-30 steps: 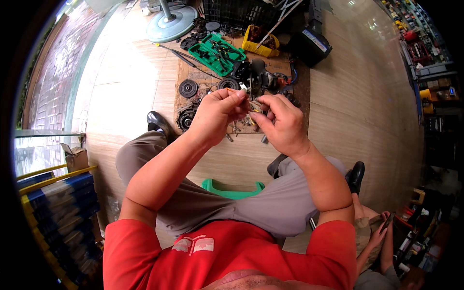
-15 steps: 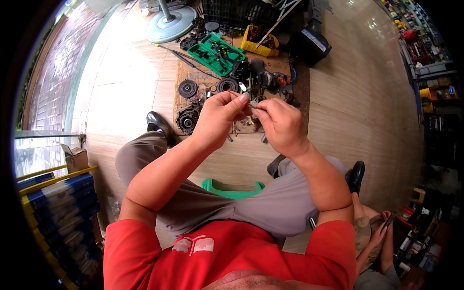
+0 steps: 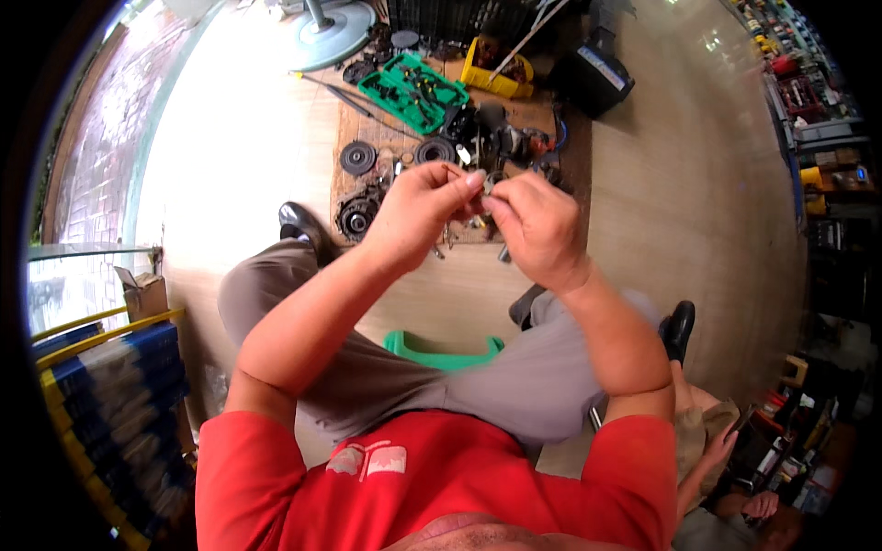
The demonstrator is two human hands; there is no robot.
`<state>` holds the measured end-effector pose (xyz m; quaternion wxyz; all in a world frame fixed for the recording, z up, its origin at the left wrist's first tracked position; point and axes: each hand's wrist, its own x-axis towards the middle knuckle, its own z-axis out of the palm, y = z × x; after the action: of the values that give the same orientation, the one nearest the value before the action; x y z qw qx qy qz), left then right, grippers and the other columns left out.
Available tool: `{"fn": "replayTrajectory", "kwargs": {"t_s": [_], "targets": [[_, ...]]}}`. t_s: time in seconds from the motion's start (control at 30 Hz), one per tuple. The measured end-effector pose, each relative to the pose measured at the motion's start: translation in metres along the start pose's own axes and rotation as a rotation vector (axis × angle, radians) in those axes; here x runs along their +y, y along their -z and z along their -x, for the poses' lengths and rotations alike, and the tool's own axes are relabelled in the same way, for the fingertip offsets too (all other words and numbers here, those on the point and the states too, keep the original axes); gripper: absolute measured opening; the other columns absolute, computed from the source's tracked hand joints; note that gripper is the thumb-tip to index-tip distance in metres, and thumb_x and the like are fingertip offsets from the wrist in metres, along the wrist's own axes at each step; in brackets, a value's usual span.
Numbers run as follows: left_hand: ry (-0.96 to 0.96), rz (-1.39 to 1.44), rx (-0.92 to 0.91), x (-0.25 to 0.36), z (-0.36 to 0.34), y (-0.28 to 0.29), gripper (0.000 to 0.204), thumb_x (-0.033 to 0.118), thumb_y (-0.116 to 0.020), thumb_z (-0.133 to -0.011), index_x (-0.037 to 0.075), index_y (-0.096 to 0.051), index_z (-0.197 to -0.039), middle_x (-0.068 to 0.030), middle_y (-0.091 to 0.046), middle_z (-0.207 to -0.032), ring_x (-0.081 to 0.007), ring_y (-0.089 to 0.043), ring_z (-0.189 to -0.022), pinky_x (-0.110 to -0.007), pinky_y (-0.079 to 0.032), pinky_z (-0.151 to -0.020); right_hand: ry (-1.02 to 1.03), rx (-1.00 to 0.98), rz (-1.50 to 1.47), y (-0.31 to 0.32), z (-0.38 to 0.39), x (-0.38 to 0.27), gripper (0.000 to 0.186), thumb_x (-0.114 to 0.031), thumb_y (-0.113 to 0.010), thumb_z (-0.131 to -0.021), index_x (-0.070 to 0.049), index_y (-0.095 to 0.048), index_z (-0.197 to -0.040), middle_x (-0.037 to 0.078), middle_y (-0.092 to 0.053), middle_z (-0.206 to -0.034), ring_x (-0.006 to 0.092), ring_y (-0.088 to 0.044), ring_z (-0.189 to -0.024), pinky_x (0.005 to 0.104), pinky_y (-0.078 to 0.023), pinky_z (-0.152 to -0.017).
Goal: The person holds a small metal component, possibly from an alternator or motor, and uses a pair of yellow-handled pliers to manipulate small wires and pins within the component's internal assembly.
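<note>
My left hand [image 3: 424,209] and my right hand [image 3: 540,224] are raised close together in front of me, above a brown board on the floor. Both are closed in a pinch, fingertips nearly meeting. Between them sits a small part, mostly covered by the fingers and too small to name. Beneath and beyond the hands lie greasy machine parts: a dark round housing [image 3: 356,219] left of my left hand, a black ring-shaped disc [image 3: 357,157] behind it, and another dark disc [image 3: 435,151]. A dark machine body [image 3: 514,142] stands beyond my right hand.
Farther off lie an open green tool case [image 3: 413,92], a yellow bin [image 3: 497,69] of parts and a black box [image 3: 593,81]. A fan-like round base [image 3: 323,37] stands far left. Stacked blue boxes [image 3: 119,376] are at left. Another person's hand [image 3: 721,448] shows at lower right.
My hands stay pinched together at the small part, with slight finger shifts. The view has tilted a little. At lower right, the other person's arms have moved.
</note>
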<state>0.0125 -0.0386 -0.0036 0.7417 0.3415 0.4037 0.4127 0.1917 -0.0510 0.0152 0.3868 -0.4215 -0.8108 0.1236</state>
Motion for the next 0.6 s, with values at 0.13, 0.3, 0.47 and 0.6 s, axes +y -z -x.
{"fn": "replayTrajectory", "kwargs": {"t_s": [0.13, 0.3, 0.47, 0.6], "targets": [[-0.057, -0.223, -0.085, 0.017, 0.0, 0.008, 0.02, 0.021, -0.067, -0.092, 0.001, -0.066, -0.09, -0.0039, -0.066, -0.083, -0.0099, -0.06, -0.077, -0.024, -0.049, -0.073, -0.075, -0.037, -0.038, 0.002, 0.002, -0.003, 0.011, -0.009, -0.07, -0.082, -0.004, -0.063, -0.087, 0.012, -0.061, -0.079, 0.0329, -0.062, -0.068, 0.0394, -0.049, -0.057], [-0.177, -0.202, -0.077, 0.024, -0.002, 0.019, 0.017, 0.018, -0.064, -0.093, 0.0, -0.065, -0.094, -0.0082, -0.068, -0.088, -0.0156, -0.065, -0.084, -0.029, -0.052, -0.081, -0.112, 0.03, -0.115, -0.001, 0.002, -0.002, 0.022, -0.011, -0.075, -0.078, -0.004, -0.063, -0.095, 0.011, -0.061, -0.078, 0.0296, -0.061, -0.064, 0.0364, -0.048, -0.055], [-0.187, -0.221, -0.081, 0.029, -0.002, 0.026, 0.016, 0.016, -0.062, -0.094, 0.001, -0.063, -0.097, -0.011, -0.069, -0.09, -0.0189, -0.067, -0.086, -0.032, -0.052, -0.083, -0.073, 0.08, -0.136, -0.001, 0.003, 0.003, 0.021, -0.008, -0.076, -0.077, -0.004, -0.064, -0.093, 0.011, -0.062, -0.076, 0.0274, -0.061, -0.064, 0.0343, -0.048, -0.055], [-0.149, -0.22, -0.063, 0.024, -0.001, 0.022, 0.017, 0.017, -0.063, -0.094, 0.0, -0.063, -0.097, -0.011, -0.069, -0.091, -0.0194, -0.067, -0.087, -0.033, -0.052, -0.084, 0.033, 0.126, -0.115, -0.004, 0.004, 0.009, 0.014, -0.006, -0.073, -0.078, -0.004, -0.064, -0.088, 0.011, -0.062, -0.075, 0.029, -0.062, -0.065, 0.0357, -0.048, -0.056]]}}
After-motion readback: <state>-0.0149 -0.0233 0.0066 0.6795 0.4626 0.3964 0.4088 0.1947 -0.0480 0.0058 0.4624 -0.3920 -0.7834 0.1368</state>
